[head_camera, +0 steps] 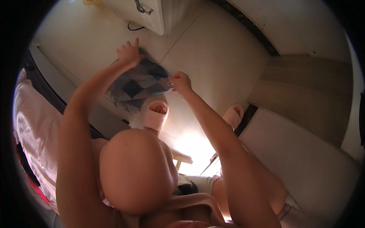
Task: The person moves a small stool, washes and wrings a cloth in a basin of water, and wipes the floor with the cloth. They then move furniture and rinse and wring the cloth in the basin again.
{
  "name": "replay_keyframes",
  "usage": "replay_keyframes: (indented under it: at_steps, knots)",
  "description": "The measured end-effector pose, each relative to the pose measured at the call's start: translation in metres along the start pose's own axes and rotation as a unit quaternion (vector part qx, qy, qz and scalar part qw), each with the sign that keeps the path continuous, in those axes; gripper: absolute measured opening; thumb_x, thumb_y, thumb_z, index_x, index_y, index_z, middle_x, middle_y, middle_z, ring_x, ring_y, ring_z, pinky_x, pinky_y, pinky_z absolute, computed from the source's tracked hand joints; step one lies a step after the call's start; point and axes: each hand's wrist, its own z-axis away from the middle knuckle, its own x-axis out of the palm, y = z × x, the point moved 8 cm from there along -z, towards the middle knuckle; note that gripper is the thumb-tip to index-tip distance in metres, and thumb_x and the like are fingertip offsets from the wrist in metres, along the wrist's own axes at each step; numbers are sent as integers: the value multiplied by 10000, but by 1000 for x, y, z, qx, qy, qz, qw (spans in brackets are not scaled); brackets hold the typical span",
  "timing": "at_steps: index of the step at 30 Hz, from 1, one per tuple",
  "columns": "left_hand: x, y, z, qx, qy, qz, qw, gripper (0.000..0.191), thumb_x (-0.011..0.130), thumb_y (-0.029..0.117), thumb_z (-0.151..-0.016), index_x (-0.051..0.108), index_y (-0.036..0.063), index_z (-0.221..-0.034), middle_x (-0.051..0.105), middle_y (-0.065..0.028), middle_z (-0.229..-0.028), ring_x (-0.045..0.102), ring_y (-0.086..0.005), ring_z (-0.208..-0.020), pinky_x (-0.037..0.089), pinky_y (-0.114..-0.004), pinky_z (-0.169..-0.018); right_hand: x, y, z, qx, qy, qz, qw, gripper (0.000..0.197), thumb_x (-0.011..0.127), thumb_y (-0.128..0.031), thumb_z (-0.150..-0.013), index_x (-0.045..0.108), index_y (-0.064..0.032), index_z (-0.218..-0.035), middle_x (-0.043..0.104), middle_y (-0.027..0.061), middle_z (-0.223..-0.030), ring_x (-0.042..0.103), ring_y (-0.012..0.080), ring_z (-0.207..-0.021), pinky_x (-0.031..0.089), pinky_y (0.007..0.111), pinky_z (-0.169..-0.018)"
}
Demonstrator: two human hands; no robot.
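A checked cloth (133, 89) in dark blue, grey and pale tones, with a frayed lower edge, spreads over or just above the light tiled floor. My right hand (182, 82) pinches its right corner between thumb and fingers. Over the far left part of the cloth is my left hand (129, 54), its fingers fanned apart; whether its palm touches the fabric is hidden. Slight blur softens the cloth and the left hand. Below the cloth stands my foot in a pale pink open-toed slipper (156, 118).
My bent knee (134, 171) fills the lower middle. Pink bedding (34, 114) lies along the left. A white cabinet or door (151, 20) with a metal handle stands beyond, beside a black cable (135, 28). Another slipper (233, 116) is at right, near a wood-look surface (305, 94).
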Motion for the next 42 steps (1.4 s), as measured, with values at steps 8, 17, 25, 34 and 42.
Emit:
replay_keyframes:
  at_steps: [8,17,25,34,42]
  knots:
    - [85,10,60,98,136,60,984,1087,605,674,-653,175,35,-1420,60,-287,-1458,25,-446,-1354,39,-603,-1042,-20,12,22,-138,98,247,954,231,655,-211,-771,520,-24,-770,606,177,-714,599,330,-676,463,397,-608]
    - [72,92,47,204,108,72,970,1092,645,642,-633,188,30,-1414,104,-261,-1461,41,-423,-1363,34,-578,-1058,-87,17,32,-152,197,233,940,198,624,-185,-798,513,-24,-767,577,185,-646,584,356,-639,452,402,-587]
    - [48,206,-13,210,86,60,972,1038,496,749,-697,121,137,-1447,70,-239,-1474,32,-420,-1364,85,-633,-1030,-207,-15,18,-139,324,292,889,143,596,-123,-802,516,-5,-792,601,212,-788,577,383,-753,451,426,-671]
    - [21,135,44,299,-177,-85,934,923,650,506,-751,219,-11,-1382,349,-243,-1354,310,-411,-1270,331,-474,-1005,-104,-43,5,-548,129,498,659,401,540,41,-724,556,-2,-1123,505,176,-1206,488,327,-1113,410,382,-939]
    - [22,127,6,217,-70,-112,967,924,651,540,-733,260,0,-1373,378,-236,-1334,329,-374,-1266,371,-451,-980,-24,-74,-67,-501,27,611,612,515,661,-206,-770,482,-74,-1235,388,128,-1363,275,316,-1314,258,435,-1065]
